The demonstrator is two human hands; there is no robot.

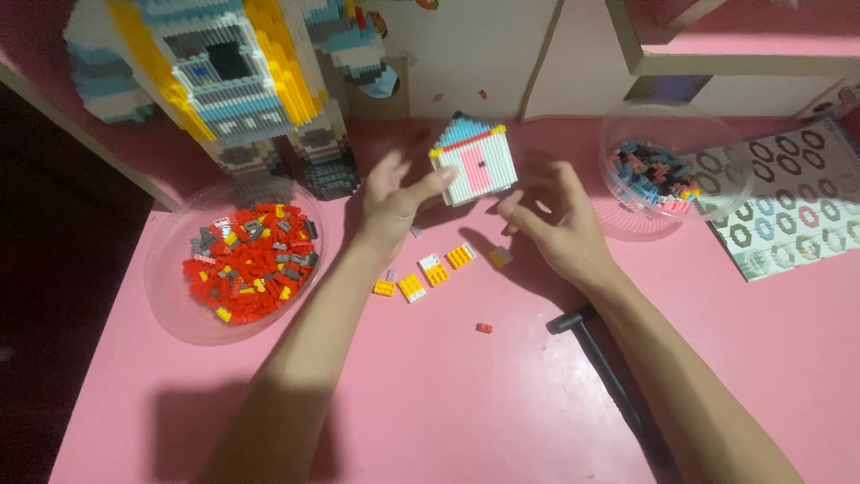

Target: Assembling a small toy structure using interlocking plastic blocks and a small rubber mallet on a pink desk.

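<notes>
The block house (475, 161), white-walled with a pink door and a blue roof, was held up off the worktop (466, 403) near its far edge, roof end toward the back wall and door face turned up to the camera. The left hand (394, 202) was the one in contact: its fingers (436, 182) pressed against the house's left wall, thumb and forefinger seemingly pinching the lower left corner, though motion blur made the exact grip hard to read. The right hand (551, 220) sat just beside the house's lower right corner, fingers loosely spread and curled, apparently not touching it. So the house lay between the two hands, nearer the left.

Below the hands, a short row of small yellow-and-white pieces (430, 273) lay on the worktop, with a lone red brick (484, 328) nearer the front edge and a black hammer (609, 376) under the right forearm. A clear bowl (170, 287) of red bricks stood toward the left edge, another bowl (627, 215) of mixed bricks toward the right. A large block model (233, 81) stood at the far left corner.
</notes>
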